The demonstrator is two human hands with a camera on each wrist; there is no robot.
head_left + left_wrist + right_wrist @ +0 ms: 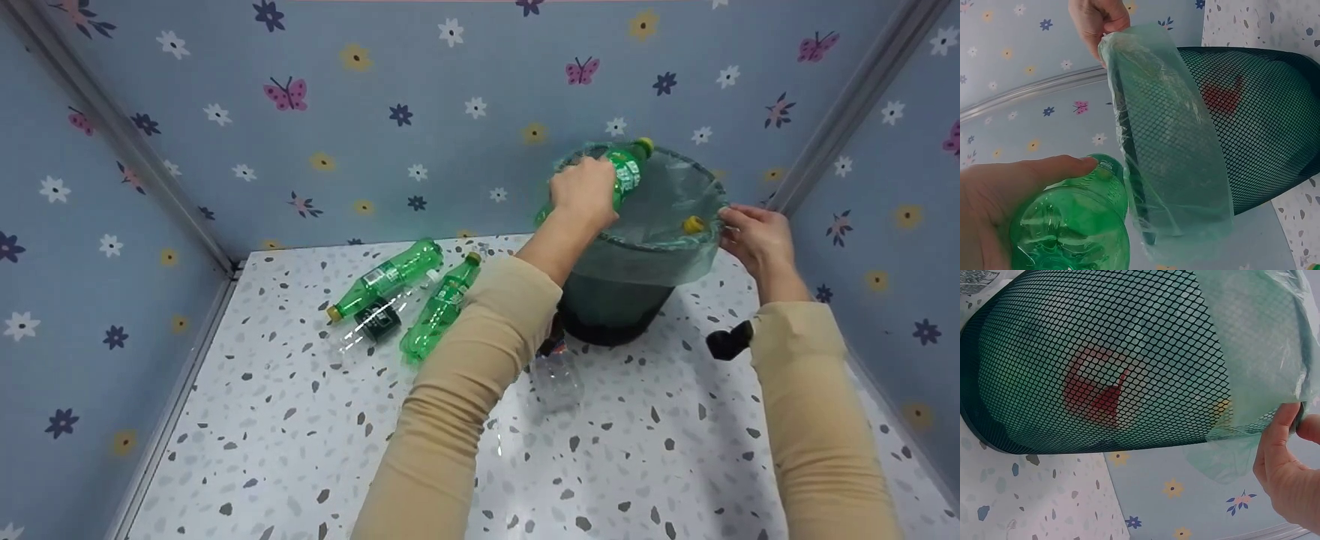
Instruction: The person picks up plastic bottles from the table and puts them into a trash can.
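Note:
My left hand (586, 193) grips a green plastic bottle (625, 174) over the mouth of a mesh bin, its yellow cap pointing up and away. The left wrist view shows the base of that green bottle (1069, 236) close up, beside the bin's lined rim. A pale green bin liner (637, 262) is folded over the rim of the black mesh bin (1100, 371). With thumb and fingers, my right hand (759, 236) pinches the rim and liner on the right side. Inside the bin, a yellow cap (694, 224) shows near the rim.
Left of the bin lie two green bottles (401, 270) (442, 307) and a clear bottle with a black label (377, 320) on the speckled floor (300, 450). Another clear bottle (559, 379) lies in front of the bin. Patterned walls (420, 90) stand behind and at both sides.

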